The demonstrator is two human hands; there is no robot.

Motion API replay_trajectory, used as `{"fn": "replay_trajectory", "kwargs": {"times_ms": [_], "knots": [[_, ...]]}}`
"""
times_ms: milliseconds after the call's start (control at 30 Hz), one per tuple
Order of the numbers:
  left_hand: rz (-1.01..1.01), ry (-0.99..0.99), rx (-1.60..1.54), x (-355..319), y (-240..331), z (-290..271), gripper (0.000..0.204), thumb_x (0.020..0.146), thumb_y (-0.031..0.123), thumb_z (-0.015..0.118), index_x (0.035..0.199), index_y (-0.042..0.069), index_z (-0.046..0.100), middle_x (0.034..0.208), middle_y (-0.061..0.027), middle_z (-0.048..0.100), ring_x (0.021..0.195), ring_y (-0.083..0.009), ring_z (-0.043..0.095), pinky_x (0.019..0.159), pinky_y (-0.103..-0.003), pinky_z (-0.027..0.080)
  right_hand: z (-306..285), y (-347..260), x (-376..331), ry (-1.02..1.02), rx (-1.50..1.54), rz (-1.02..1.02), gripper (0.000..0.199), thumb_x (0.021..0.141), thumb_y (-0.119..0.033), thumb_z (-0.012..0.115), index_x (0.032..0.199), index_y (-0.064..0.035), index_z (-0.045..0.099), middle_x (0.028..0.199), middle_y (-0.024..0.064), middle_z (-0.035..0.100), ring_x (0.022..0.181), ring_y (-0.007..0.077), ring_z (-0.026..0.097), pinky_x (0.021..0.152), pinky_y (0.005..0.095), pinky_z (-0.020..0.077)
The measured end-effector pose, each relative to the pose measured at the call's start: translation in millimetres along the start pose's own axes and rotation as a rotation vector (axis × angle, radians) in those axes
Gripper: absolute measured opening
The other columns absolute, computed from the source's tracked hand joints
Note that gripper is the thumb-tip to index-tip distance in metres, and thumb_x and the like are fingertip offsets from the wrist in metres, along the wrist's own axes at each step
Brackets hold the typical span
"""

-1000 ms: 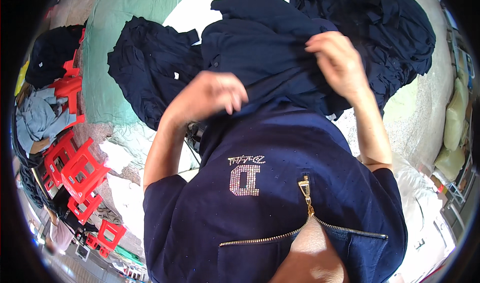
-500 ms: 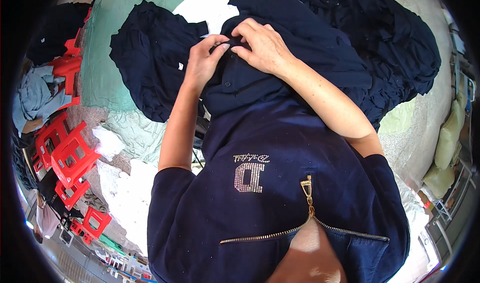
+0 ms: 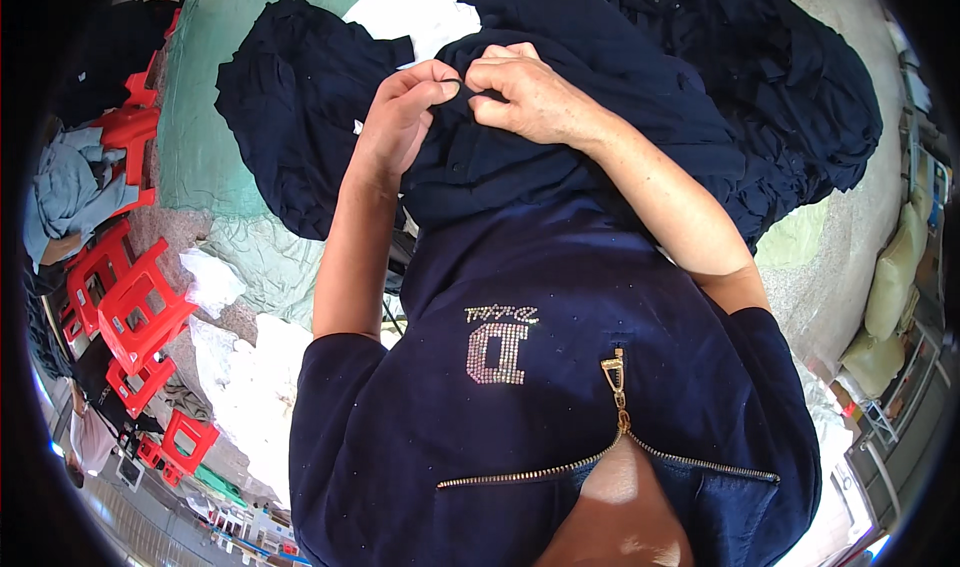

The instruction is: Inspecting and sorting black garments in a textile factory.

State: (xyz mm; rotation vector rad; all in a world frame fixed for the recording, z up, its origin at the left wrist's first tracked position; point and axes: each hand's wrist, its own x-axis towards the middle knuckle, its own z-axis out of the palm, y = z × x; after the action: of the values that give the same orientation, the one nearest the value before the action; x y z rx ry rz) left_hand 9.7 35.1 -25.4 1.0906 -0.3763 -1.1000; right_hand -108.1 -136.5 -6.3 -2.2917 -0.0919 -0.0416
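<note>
A dark navy garment with a buttoned front (image 3: 600, 107) lies across my lap. One small dark button (image 3: 456, 166) shows below my hands. My left hand (image 3: 400, 112) is closed, its thumb and forefinger pinching the garment's edge. Just to its right, my right hand (image 3: 525, 97) is closed too, fingers curled and thumb pressed in on the same dark cloth. A narrow gap separates the two sets of fingertips. What lies inside the right fingers is mostly hidden, dark against dark.
Another dark garment (image 3: 290, 117) lies to the left on a green sheet (image 3: 195, 137). A big dark heap of clothing (image 3: 780, 87) sits at the right. White cloth (image 3: 425, 17) is beyond my hands. Red plastic stools (image 3: 150, 312) stand far left; yellowish sacks (image 3: 890, 287) lie far right.
My fingers have gone from a looser, spread hold to tight pinches on the cloth. The right fingers have curled in, and the left hand has turned slightly.
</note>
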Motion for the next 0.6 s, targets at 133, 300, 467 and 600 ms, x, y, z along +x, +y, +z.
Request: {"fn": "replay_trajectory", "kwargs": {"times_ms": [133,300,467,600], "knots": [[-0.124,0.012,-0.202,1,2,-7,0.017,0.09,0.011,0.063,0.103,0.001,0.067,0.095,0.0022,0.063,0.092,-0.0079,0.055,0.085,-0.022,0.041,-8,-6,-7,0.145,0.247,-0.039,0.036,0.083,0.0,0.06,0.117,-0.007,0.052,0.103,0.0109,0.059,0.105,0.0313,0.063,0.089,0.0408,0.051],[-0.156,0.022,-0.206,6,-10,-26,0.019,0.091,0.012,0.063,0.107,0.002,0.067,0.099,0.0014,0.064,0.095,-0.0081,0.056,0.084,-0.021,0.042,-6,-4,-10,0.032,0.007,-0.128,0.046,0.076,0.008,0.064,0.117,-0.0125,0.057,0.119,0.0081,0.051,0.098,0.0273,0.064,0.083,0.0362,0.054],[-0.173,0.134,-0.243,2,-17,-23,0.02,0.091,0.011,0.063,0.109,0.001,0.066,0.102,-0.0017,0.065,0.1,-0.0117,0.057,0.09,-0.025,0.045,-3,-11,-9,0.078,-0.125,-0.207,0.038,0.077,-0.003,0.073,0.112,-0.0132,0.062,0.108,0.0044,0.053,0.082,0.0229,0.064,0.068,0.0351,0.0549],[-0.16,0.089,-0.215,-3,-7,-10,0.019,0.092,0.01,0.063,0.107,0.0,0.067,0.103,-0.0021,0.065,0.101,-0.0126,0.057,0.093,-0.026,0.044,1,-18,-12,0.135,-0.178,-0.251,0.02,0.08,-0.013,0.073,0.098,-0.0148,0.065,0.092,0.0016,0.054,0.083,0.02,0.065,0.066,0.0364,0.0542]]}}
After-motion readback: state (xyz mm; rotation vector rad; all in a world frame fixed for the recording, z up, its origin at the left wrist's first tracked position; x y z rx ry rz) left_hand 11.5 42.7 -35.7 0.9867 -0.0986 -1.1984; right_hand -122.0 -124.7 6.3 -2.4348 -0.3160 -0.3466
